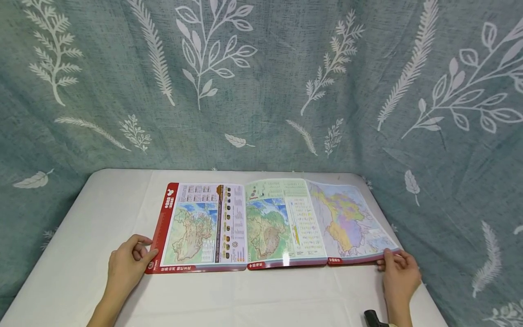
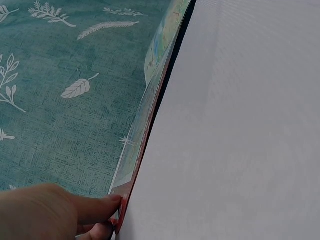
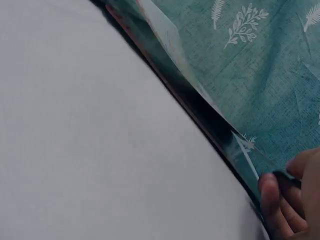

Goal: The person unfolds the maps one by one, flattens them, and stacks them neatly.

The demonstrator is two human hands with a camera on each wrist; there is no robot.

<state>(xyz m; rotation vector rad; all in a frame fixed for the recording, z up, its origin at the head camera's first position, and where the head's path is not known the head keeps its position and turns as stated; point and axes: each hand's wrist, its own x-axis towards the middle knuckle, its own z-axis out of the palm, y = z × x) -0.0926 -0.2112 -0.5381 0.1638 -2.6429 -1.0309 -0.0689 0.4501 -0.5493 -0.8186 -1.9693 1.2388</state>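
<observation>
A folding map (image 1: 286,227) with a red left border lies across the table, three panels spread out side by side. Its panels carry printed maps and small text, and the right panel lifts slightly off the table. At the lower left corner, my left hand (image 1: 127,261) pinches the red edge between thumb and fingers. My right hand (image 1: 399,274) grips the lower right corner, thumb on top and fingers beneath. In the left wrist view the left thumb (image 2: 102,207) presses on the red corner. The right wrist view shows the right fingers (image 3: 272,197) at the far corner, partly cut off.
A white cloth covers the table (image 1: 265,299). Behind it and at both sides hangs a green curtain (image 1: 261,91) with white leaf prints. Beside my right wrist is a black device (image 1: 372,318), cut off by the frame's lower edge.
</observation>
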